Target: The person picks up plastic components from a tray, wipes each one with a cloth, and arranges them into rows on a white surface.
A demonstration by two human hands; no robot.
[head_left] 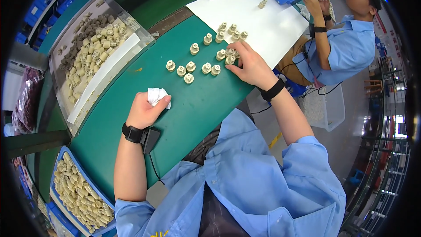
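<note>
My left hand is closed around a crumpled white cloth, resting over the green table. Further right, my right hand curls its fingers around a small cream plastic fitting at the edge of a cluster. Other fittings of the same kind, each a stepped cylinder with a round top, stand upright on the table, such as one fitting at the left and another fitting farther back. Part of the cluster is hidden behind my right fingers.
At the left, a clear-walled tray holds cream and grey-brown parts. Blue bins of cream parts stand at lower left and far right. A white sheet covers the table's right part, and a co-worker in a blue shirt sits beyond.
</note>
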